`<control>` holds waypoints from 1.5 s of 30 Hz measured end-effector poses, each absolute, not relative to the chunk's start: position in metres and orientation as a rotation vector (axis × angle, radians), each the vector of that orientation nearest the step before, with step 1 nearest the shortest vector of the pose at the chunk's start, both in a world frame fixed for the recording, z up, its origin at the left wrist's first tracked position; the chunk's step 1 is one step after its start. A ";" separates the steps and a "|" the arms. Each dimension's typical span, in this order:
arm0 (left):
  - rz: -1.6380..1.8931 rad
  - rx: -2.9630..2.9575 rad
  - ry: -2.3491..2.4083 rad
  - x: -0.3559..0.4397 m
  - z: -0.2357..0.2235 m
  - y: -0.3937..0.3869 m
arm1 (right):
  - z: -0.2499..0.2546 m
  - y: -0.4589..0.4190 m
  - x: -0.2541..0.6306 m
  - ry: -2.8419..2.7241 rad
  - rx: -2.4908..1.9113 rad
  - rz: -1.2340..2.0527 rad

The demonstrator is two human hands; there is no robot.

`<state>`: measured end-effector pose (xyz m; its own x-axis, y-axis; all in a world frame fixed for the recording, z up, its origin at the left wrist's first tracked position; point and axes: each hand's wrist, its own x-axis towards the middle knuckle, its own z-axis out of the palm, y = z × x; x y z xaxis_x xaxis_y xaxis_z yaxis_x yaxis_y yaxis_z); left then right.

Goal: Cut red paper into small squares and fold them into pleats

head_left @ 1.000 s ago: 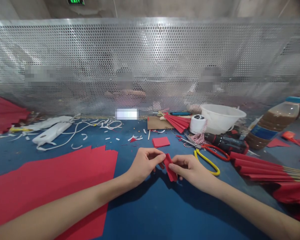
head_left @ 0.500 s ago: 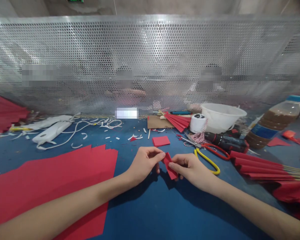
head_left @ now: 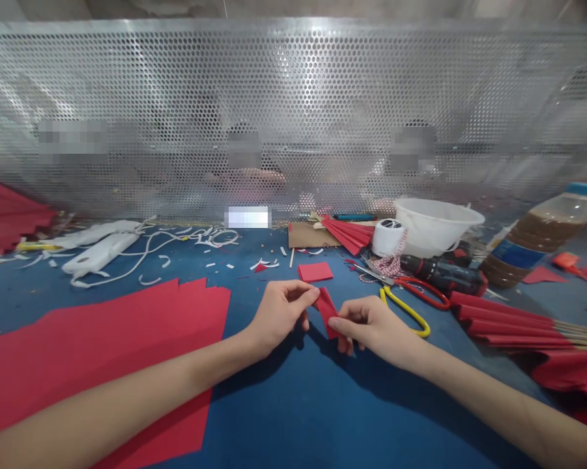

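Between my two hands, above the blue table (head_left: 283, 417), is a small folded strip of red paper (head_left: 327, 311). My left hand (head_left: 284, 314) pinches its upper left end between thumb and fingers. Lower down, on its right edge, my right hand (head_left: 369, 326) grips the same strip with thumb and fingertips. Just behind my hands lies a small stack of red paper rectangles (head_left: 315, 271). Large red paper sheets (head_left: 166, 339) lie beneath and beside my left forearm. Scissors (head_left: 405, 306) with red and yellow handles rest beyond my right hand.
At the right are a drill (head_left: 442, 275), a white bucket (head_left: 434, 228), a bottle of brown liquid (head_left: 537, 238) and pleated red paper (head_left: 508, 322). A white power strip (head_left: 100, 254) with cable lies back left. A perforated metal panel (head_left: 303, 98) closes the back; people show dimly behind it.
The folded paper has turned in my fingers and shows a narrower face. My right fingers have shifted on its lower part. The whole view has moved slightly.
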<state>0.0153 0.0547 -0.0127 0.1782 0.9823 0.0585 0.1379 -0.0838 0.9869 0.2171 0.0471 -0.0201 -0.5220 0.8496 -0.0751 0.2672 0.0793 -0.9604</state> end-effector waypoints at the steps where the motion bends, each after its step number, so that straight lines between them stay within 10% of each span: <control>1: 1.058 1.440 1.145 0.015 -0.013 0.055 | -0.020 0.047 0.217 -1.840 -1.112 1.461; 45: 1.008 1.534 1.024 0.018 -0.015 0.050 | -0.018 0.044 0.221 -1.929 -1.027 1.445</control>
<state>0.0176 0.0497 -0.0148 0.2960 0.9492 0.1070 0.1219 -0.1486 0.9814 0.2213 0.0439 -0.0179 -0.5802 0.8137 -0.0369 0.2640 0.1450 -0.9536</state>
